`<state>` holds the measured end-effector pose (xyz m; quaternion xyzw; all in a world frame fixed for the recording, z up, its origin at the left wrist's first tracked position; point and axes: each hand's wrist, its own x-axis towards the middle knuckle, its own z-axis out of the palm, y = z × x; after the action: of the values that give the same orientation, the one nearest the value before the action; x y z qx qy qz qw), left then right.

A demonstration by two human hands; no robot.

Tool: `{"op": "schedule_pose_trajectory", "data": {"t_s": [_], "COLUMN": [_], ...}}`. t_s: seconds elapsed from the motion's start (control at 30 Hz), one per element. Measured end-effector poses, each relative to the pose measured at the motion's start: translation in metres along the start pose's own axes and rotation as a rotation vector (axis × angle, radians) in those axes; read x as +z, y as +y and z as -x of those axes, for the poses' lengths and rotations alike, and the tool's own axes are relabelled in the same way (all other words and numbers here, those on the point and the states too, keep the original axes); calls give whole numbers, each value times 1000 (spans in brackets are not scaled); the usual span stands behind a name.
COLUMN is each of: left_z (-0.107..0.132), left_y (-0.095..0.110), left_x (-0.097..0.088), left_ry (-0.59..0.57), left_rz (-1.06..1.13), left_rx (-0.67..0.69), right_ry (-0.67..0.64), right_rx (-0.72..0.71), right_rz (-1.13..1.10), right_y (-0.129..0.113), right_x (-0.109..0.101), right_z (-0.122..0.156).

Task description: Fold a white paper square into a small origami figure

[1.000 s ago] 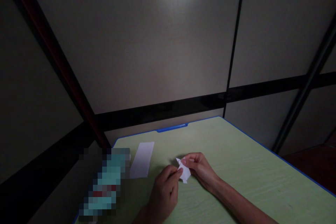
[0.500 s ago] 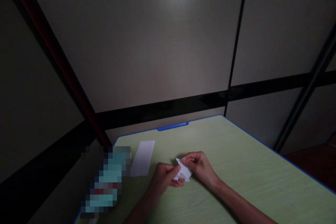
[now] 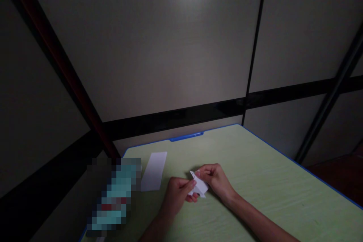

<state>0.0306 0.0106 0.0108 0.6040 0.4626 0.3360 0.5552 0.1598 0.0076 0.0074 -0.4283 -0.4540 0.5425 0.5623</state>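
A small folded piece of white paper (image 3: 201, 186), with pointed corners and creases, is held between both hands a little above the light green table (image 3: 272, 181). My left hand (image 3: 178, 193) pinches its left side, thumb on top and fingers curled beneath. From the upper right, my right hand (image 3: 213, 176) grips the far edge between thumb and fingers. The undersides of the folds are hidden by my fingers.
Left of my hands a white rectangular sheet of paper (image 3: 154, 171) lies flat on the table. A pixel-blurred teal object (image 3: 116, 193) is at the table's left edge. A blue handle-like strip (image 3: 187, 136) sits at the far edge, before a panelled wardrobe front (image 3: 176, 53).
My left hand has shifted very slightly along the folded paper, and the paper's lower flap looks a bit flatter. My right hand keeps its place.
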Motion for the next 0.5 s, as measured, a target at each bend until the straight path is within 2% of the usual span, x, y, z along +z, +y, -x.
{"op": "schedule_pose_trajectory", "data": {"t_s": [0.17,0.33,0.4,0.5], "left_z": [3,3,3,2], "left_y": [0,2,2,2], "left_x": [8,11,10,8], "left_ry": [114,237,246,223], "left_rz": [-15,-10,7,38], "left_rx": [84,112,101,82], "right_ry": [-5,-171,-202,-171], "right_rx": [33,32,22,22], "right_rz": [-17,-86,-87,-101], "right_y": [-3,-8,-7,-5], "right_x": [0,1,1,1], "right_z": [1,4,4,4]}}
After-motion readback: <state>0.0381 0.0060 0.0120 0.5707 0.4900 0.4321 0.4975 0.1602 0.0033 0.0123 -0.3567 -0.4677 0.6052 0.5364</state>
